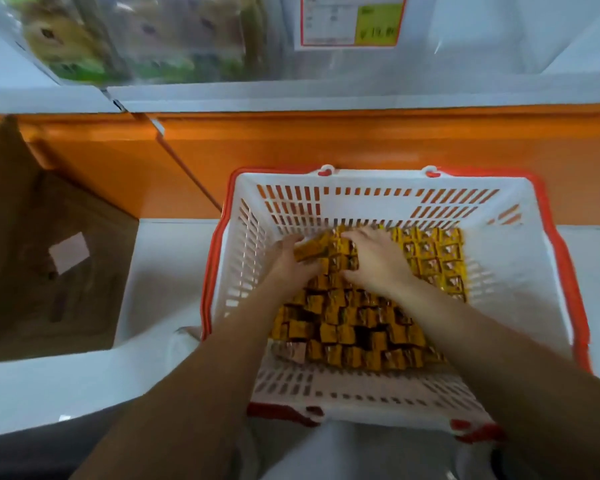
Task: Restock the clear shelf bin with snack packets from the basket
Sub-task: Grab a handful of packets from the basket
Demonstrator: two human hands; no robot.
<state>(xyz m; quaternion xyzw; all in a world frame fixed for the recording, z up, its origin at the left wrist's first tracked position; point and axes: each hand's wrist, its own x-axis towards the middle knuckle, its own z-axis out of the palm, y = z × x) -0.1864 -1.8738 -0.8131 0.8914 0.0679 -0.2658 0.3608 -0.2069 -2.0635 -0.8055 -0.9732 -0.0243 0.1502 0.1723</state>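
A white plastic basket with a red rim sits low in front of me, its floor covered by several small yellow-orange snack packets. Both my hands are down inside it at the far end of the pile. My left hand curls round a few packets at the pile's left edge. My right hand lies spread on top of the packets, fingers bent over them. The clear shelf bin stands above, behind an orange shelf front, with a red-framed price label on it.
An open brown cardboard box stands on the white floor to the left of the basket. Green and tan bagged goods fill the neighbouring clear bin at top left. The orange shelf front runs across behind the basket.
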